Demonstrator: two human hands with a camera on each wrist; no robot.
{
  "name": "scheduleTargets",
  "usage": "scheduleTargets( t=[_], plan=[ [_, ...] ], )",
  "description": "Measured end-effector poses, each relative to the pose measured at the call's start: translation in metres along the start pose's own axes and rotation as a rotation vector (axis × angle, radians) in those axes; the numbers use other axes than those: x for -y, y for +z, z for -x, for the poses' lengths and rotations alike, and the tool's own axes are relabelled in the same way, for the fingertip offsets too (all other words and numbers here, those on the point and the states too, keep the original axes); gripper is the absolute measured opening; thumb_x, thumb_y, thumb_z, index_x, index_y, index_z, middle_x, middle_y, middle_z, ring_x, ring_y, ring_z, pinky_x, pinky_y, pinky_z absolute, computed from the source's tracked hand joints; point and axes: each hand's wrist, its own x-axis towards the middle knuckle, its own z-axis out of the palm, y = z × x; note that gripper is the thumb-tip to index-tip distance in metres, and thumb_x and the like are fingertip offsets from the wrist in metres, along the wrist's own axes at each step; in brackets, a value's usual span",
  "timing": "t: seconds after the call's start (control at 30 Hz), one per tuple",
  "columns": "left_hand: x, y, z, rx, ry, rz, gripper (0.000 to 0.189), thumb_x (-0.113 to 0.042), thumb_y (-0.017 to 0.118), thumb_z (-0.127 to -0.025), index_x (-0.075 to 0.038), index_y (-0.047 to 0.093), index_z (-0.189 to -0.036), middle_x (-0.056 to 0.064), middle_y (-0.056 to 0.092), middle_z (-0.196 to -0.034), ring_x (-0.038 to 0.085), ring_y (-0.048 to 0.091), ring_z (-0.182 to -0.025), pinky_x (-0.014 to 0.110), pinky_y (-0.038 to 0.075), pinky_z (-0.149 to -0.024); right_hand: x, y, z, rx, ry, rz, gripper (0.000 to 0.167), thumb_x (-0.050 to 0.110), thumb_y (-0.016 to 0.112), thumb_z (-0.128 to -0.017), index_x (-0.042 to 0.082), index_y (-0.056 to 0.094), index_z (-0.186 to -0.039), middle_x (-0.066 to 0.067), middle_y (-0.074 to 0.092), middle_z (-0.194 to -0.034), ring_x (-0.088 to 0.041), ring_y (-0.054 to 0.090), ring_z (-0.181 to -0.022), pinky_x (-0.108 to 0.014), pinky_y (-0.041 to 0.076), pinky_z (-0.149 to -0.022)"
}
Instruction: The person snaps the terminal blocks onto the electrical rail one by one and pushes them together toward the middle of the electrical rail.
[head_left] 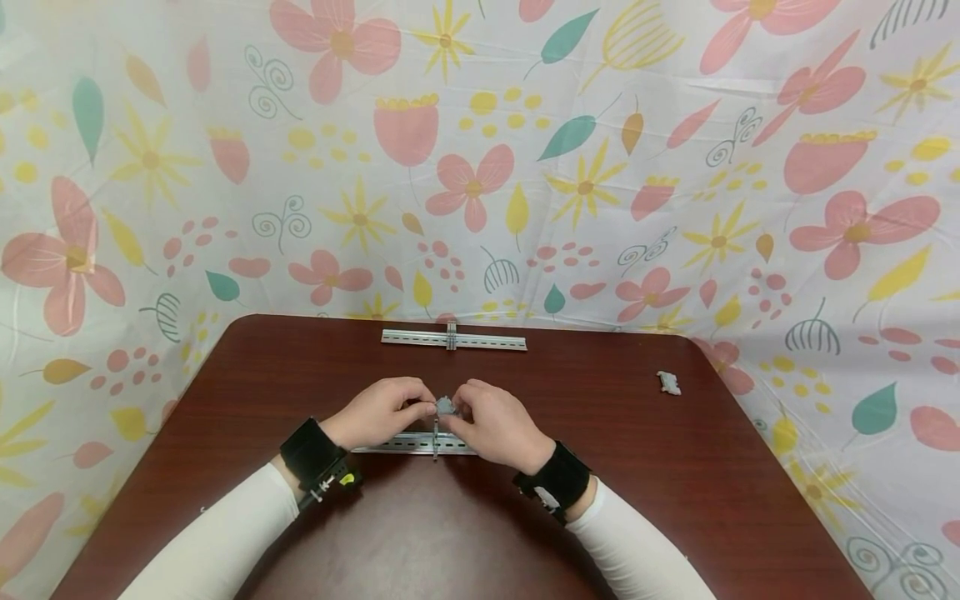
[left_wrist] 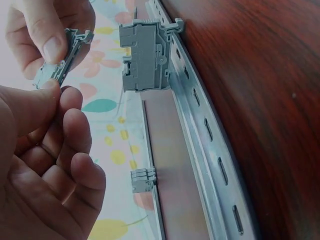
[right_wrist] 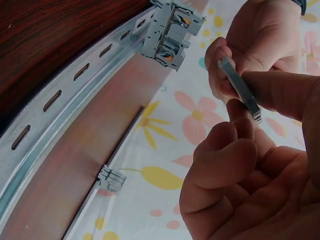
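A thin grey DIN-rail terminal block (head_left: 445,406) is held up in front of me between both hands. My left hand (head_left: 386,411) pinches one end of it between thumb and fingertips. From the other side, my right hand (head_left: 501,419) grips it too; in the right wrist view the terminal block (right_wrist: 240,87) shows its narrow edge. Just below the hands lies a slotted metal DIN rail (head_left: 405,444). One grey terminal block (left_wrist: 145,57) stands mounted across this rail, its open side with metal contacts seen in the right wrist view. The right hand covers the rail's right end.
Farther back on the brown table (head_left: 585,417), a second DIN rail (head_left: 412,337) carries several grey terminal blocks (head_left: 452,336) near its middle. A loose grey piece (head_left: 669,383) lies at the right. A flower-patterned curtain (head_left: 472,183) hangs behind the table.
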Motion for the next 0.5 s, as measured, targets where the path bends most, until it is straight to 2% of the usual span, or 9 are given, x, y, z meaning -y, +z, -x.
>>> scheduleTargets(
  t=[0.23, 0.5],
  plan=[
    [0.0, -0.0003, 0.0002, 0.021, -0.005, 0.013, 0.011, -0.019, 0.07, -0.112, -0.018, 0.08, -0.109, -0.003, 0.074, -0.099, 0.007, 0.06, -0.082, 0.031, 0.054, -0.078, -0.0008, -0.0007, -0.0004, 0.04, -0.054, -0.017, 0.03, 0.028, 0.077, -0.108, 0.023, 0.064, -0.082, 0.008, 0.051, -0.076, -0.007, 0.048, -0.065, -0.027, 0.042, -0.059],
    [-0.0012, -0.0007, 0.0002, 0.05, -0.013, 0.057, 0.012, -0.018, 0.068, -0.113, -0.021, 0.08, -0.11, -0.01, 0.072, -0.1, 0.006, 0.065, -0.086, 0.032, 0.057, -0.08, -0.0002, -0.0013, -0.0007, 0.067, -0.078, -0.024, 0.039, 0.027, 0.071, -0.111, 0.022, 0.057, -0.075, 0.008, 0.042, -0.068, -0.006, 0.04, -0.058, -0.026, 0.034, -0.056]
  ],
)
